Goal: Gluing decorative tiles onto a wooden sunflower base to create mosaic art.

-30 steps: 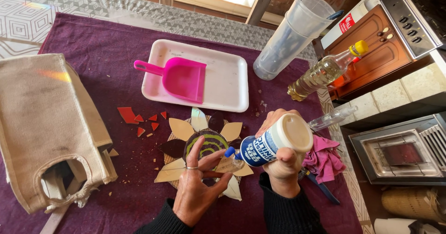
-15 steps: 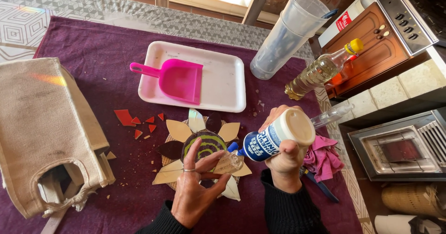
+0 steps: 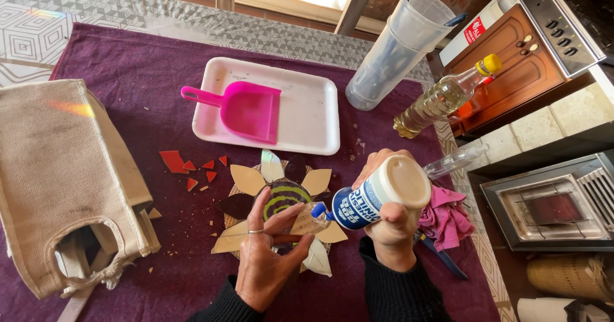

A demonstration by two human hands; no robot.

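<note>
Glue tip meeting the petal

My right hand (image 3: 391, 223) is gripping the glue bottle (image 3: 374, 197), nozzle pointing at nine o'clock toward the petal (image 3: 306, 221) my left hand (image 3: 268, 258) is pinching.

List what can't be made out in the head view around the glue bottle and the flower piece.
- Glue bottle nozzle tip: too small to tell whether glue is coming out, or whether it touches the petal piece.
- Flower mosaic: lower middle hidden under the left hand.
- Right hand: its fingers are behind the bottle.
- Canvas bag: inside too dark; its bottom is cut off by the frame edge.
- Blue-handled tool: mostly under the pink cloth.
</note>
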